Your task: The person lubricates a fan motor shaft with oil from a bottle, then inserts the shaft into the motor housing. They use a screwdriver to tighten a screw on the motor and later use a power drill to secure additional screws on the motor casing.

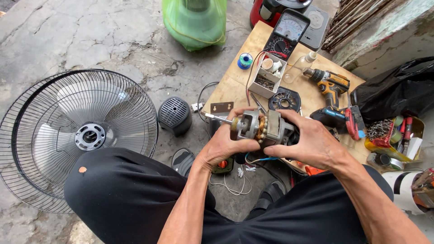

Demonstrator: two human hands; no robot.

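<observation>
Motor, a bare fan unit with copper windings exposed, sits at frame centre, held in the air above the near edge of the wooden board. Left hand is closed around its shaft end; the shaft points left past the fingers. Right hand is closed over the rear housing. Fan cage lies flat on the concrete, filling the left of frame. Motor cover stands between cage and board. Cordless drill and multimeter crowd the board at upper right. Bare concrete remains at upper left.
</observation>
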